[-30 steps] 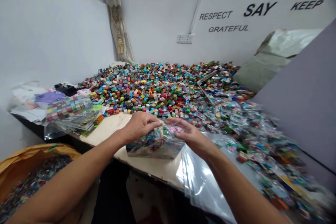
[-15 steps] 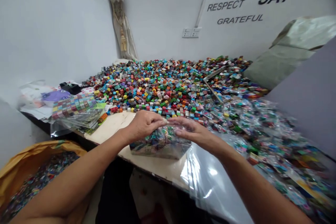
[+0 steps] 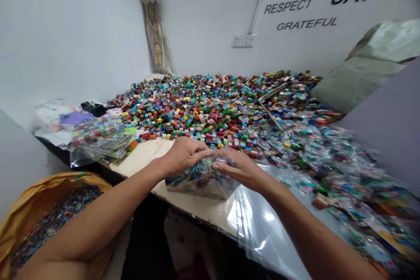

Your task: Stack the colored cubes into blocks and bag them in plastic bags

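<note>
A box-shaped pack (image 3: pixel 200 186) in shiny clear plastic stands at the front of the pale board, with many coloured bits showing through its upper part. My left hand (image 3: pixel 188 153) lies over its top left, thumb and fingers pinched on the clear plastic bag (image 3: pixel 231 183) around the pack. From the right, my right hand (image 3: pixel 238 166) reaches over the top with long fingers and the thumb bent under, the film caught between them. Both hands' fingertips nearly meet above the pack. Exactly where the film is gripped is hard to see.
A heap of small coloured bricks (image 3: pixel 203 100) covers the table's back. Flat clear bags (image 3: pixel 262 223) lie right of the pale board (image 3: pixel 197 205); filled packets (image 3: pixel 315 148) pile beyond. Printed sheets (image 3: pixel 98 135) and a tape dispenser (image 3: pixel 93 108) sit left, above an orange sack (image 3: pixel 19 201).
The view has shifted slightly left. My right hand's fingers have moved a little closer to my left hand over the pack's top. My left hand keeps its pinch.
</note>
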The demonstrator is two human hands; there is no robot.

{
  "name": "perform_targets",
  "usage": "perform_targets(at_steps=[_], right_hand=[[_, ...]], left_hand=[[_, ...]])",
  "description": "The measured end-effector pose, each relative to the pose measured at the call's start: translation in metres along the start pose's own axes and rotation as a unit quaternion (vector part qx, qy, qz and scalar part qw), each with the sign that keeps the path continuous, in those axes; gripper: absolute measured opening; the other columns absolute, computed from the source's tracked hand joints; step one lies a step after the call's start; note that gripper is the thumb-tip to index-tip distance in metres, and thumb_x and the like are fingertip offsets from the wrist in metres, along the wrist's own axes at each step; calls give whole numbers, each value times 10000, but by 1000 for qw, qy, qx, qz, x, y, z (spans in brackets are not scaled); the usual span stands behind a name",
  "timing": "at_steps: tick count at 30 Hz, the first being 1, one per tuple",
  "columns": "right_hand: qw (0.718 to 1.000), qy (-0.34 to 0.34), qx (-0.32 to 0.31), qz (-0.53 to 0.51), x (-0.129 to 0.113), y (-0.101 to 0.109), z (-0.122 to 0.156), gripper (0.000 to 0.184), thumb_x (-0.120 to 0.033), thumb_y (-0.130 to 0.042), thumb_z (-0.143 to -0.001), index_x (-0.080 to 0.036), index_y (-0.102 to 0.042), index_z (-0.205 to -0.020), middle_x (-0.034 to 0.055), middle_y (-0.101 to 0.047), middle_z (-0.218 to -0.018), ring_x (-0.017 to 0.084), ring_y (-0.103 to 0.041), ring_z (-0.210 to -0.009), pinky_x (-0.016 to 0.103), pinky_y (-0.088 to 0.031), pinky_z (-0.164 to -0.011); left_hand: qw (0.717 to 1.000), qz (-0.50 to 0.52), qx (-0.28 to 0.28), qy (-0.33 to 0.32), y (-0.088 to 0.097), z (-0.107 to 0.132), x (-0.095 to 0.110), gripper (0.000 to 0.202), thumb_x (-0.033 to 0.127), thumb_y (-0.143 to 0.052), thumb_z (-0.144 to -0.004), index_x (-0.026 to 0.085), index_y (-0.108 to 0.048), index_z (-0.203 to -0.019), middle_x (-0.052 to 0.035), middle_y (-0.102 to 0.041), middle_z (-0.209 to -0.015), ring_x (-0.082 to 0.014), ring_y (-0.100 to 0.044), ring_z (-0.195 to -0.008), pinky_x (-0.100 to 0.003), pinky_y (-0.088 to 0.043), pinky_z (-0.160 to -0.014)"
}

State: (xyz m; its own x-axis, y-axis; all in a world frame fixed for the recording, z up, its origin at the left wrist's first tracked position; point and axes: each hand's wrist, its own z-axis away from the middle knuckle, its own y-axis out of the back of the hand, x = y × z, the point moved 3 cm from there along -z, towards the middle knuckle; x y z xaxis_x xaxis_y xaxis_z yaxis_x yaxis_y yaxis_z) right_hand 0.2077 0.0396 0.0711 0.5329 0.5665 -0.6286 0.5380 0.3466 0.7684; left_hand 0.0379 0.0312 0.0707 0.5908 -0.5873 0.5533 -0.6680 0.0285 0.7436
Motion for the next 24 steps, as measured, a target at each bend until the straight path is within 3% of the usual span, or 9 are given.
perform_targets(at_steps=[3,6,10,15,20,24], right_hand=[[995,7,13,98,-4,-3,-6,411,-491,-435,-897,-195,-719,-933,54,-700,-813,202,-616,-735,275,-409,-647],[987,51,44,146,-4,-10,-5,410,-430,-386,-928,-203,-727,-955,59,-705,-796,202,-616,-740,291,-397,-683],[984,62,84,143,1,-12,0,385,-399,-390,-942,-213,-725,-973,61,-723,-943,219,-638,-867,312,-415,-782],[985,53,80,143,1,-12,0,400,-405,-370,-955,-218,-724,-941,47,-725,-956,217,-649,-878,313,-422,-786],[983,74,96,137,2,-12,-2,427,-444,-365,-958,-216,-726,-944,45,-729,-935,217,-659,-871,302,-429,-742],[981,92,105,137,6,-14,-2,423,-448,-372,-962,-223,-729,-943,37,-729,-927,213,-660,-862,300,-429,-739]], left_hand=[[1000,-5,-1,17,-2,0,1,273,312,-524,-884,150,-666,-717,-7,-633,-635,-116,-529,-590,-211,-304,-560],[999,5,-19,45,6,-2,3,241,319,-535,-882,158,-676,-771,12,-623,-640,-111,-522,-596,-206,-298,-563],[991,-57,-106,61,31,-4,-3,217,392,-675,-774,194,-698,-861,9,-650,-775,-138,-556,-713,-207,-304,-597],[974,-97,-188,75,46,6,-16,422,391,-813,-610,218,-671,-968,4,-661,-926,-177,-577,-851,-202,-330,-639],[982,-66,-169,51,40,13,-20,268,288,-768,-695,187,-687,-929,-7,-667,-886,-161,-586,-840,-208,-352,-683],[992,-36,-115,23,36,16,-22,124,257,-741,-718,158,-696,-779,-8,-651,-777,-150,-574,-782,-220,-361,-692]])
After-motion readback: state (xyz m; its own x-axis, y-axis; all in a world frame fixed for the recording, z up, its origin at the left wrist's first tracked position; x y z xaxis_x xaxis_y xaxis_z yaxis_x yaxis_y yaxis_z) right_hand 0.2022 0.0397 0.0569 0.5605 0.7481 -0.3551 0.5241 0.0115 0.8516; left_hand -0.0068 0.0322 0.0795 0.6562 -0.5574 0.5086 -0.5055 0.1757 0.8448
